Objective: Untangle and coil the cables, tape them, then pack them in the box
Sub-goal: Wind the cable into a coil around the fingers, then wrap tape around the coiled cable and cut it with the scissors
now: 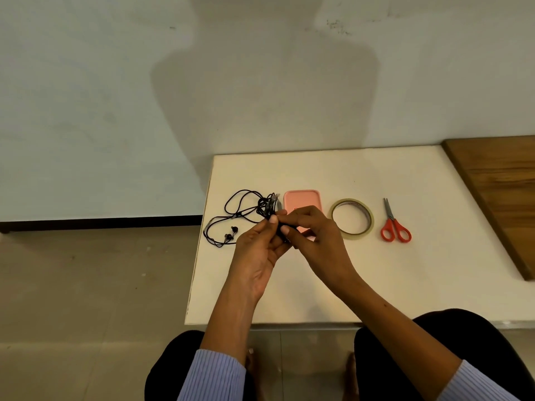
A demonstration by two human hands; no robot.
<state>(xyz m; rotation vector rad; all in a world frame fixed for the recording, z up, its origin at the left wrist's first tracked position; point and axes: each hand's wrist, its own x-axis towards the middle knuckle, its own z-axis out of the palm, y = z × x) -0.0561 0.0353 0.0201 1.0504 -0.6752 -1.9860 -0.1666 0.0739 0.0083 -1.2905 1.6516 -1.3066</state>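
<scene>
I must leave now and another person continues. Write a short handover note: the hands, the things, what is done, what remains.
Left hand and right hand: both pinch the tangled black cables above the white table.
Earbud ends lie loose on the table, at the left.
Pink box is behind the hands, lid on. Tape roll and red scissors lie to its right, untouched.
Done: nothing finished; untangling under way.
Left: untangle, coil, tape, pack in the box.

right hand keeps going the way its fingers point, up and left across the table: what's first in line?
The cable tangle, which the right hand already pinches along with the left hand. Beyond it only bare table, though depth is uncertain.
</scene>
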